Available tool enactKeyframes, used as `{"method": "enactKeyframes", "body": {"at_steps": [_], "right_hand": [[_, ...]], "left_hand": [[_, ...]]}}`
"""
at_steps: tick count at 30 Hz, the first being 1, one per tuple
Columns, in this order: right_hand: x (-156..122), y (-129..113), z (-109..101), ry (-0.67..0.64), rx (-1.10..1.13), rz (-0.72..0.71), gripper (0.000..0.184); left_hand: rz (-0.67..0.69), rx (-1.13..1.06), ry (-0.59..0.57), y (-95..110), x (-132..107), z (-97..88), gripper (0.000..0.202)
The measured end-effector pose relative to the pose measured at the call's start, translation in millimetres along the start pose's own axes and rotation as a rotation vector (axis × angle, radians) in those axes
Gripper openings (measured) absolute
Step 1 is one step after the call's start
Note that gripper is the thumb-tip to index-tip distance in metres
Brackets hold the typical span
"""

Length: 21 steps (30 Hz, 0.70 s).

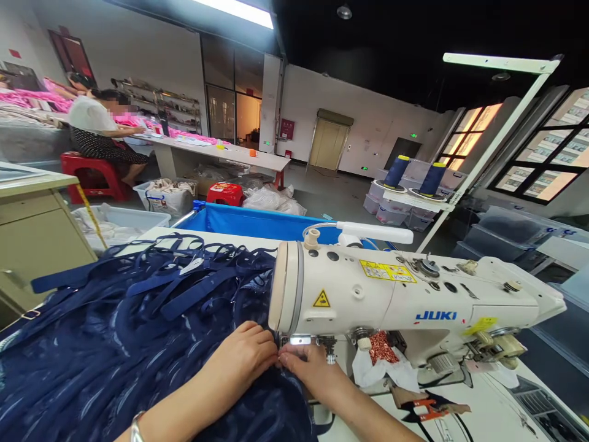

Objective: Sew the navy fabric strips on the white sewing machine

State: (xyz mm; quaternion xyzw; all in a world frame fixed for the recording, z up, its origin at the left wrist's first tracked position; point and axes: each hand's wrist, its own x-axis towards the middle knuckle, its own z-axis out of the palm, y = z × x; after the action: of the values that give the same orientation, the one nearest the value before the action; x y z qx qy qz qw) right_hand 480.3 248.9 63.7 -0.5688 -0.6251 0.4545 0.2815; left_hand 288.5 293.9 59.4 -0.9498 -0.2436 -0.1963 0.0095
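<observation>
My left hand (246, 359) lies on navy fabric with its fingers bent and pressed together, thumb side toward the machine. Close beside it, my right hand (310, 368) pinches at the edge of a navy garment (280, 408), just under the head of a white JUKI sewing machine (368, 298). The fingertips of both hands nearly meet there, below a small lit lamp (300, 340). What exactly lies between the fingers is small and partly hidden. A large heap of navy garments (105, 344) with straps and bands spreads left of my hands.
Orange-handled snips (426, 408) and a copper-red glittery bundle (383, 348) are right of my hands. A blue cloth bin (257, 224) stands behind the table. Two navy thread cones (396, 173) sit on a stand. A person (94, 116) sits at a long table at left.
</observation>
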Motion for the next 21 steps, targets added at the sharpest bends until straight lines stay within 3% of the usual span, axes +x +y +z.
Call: {"method": "enactKeyframes", "body": {"at_steps": [8, 12, 21], "right_hand": [[6, 5, 5, 0.054, -0.063, 0.058, 0.018], [4, 1, 4, 0.052, -0.033, 0.065, 0.016], [-1, -2, -5, -0.043, -0.011, -0.043, 0.016]], "left_hand": [[-0.078, -0.052, -0.04, 2, -1, 1.6, 0.02], [-0.107, -0.059, -0.071, 3, -2, 2.4, 0.022], [-0.124, -0.095, -0.086, 3, -1, 0.8, 0.018]]}}
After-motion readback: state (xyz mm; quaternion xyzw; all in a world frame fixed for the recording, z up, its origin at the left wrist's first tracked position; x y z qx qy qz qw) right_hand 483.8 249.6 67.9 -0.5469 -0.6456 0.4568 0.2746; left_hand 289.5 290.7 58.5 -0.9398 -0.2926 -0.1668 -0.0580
